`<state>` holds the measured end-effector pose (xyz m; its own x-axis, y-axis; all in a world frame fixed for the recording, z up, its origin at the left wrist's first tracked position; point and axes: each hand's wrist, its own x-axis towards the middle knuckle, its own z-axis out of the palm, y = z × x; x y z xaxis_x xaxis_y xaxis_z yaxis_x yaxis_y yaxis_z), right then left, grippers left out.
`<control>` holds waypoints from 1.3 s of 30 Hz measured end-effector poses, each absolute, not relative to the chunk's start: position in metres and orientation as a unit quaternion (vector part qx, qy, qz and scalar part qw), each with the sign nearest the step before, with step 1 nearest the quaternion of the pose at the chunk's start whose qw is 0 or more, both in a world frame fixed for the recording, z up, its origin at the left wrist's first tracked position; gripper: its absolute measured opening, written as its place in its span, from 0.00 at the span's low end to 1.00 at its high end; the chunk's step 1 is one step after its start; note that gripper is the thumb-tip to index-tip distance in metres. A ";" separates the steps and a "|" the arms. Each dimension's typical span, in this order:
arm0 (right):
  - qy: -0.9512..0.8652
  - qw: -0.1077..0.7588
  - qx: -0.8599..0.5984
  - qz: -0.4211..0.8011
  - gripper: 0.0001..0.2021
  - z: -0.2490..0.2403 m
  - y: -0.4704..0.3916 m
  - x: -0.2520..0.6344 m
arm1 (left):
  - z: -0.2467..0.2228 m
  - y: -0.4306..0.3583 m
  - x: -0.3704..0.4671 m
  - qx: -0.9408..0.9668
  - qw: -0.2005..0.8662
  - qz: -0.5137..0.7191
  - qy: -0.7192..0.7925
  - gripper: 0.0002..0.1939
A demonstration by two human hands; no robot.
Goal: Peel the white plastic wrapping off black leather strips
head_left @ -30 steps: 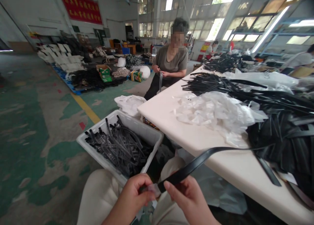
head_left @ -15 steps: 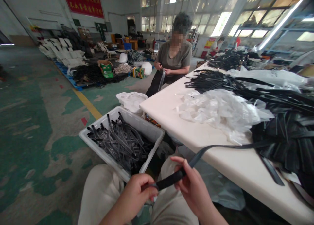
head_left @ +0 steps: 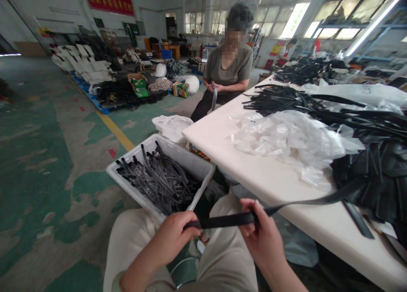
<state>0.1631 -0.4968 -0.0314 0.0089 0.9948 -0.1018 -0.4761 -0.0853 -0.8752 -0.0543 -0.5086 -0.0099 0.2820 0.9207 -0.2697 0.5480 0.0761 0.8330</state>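
Rightward, the white table bears the pile that feeds 1 black strap, probably light, limp and slick; left hand pinches its near end, right hand clasps it farther along.

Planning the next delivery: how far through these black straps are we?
Done: a white bin holds many straps. In hand: left hand and right hand hold one black strap. Left: a large strap pile on the table.
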 end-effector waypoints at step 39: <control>-0.540 0.551 -0.369 0.518 0.11 -0.008 -0.510 0.135 | -0.003 -0.484 -0.038 0.808 0.167 0.269 0.496 0.38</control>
<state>0.1346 -0.5103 -0.0080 -0.1202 0.9695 0.2137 -0.1728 0.1915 -0.9662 -0.0385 -0.4839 -0.0028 0.3629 0.8919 0.2697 0.7116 -0.4522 0.5377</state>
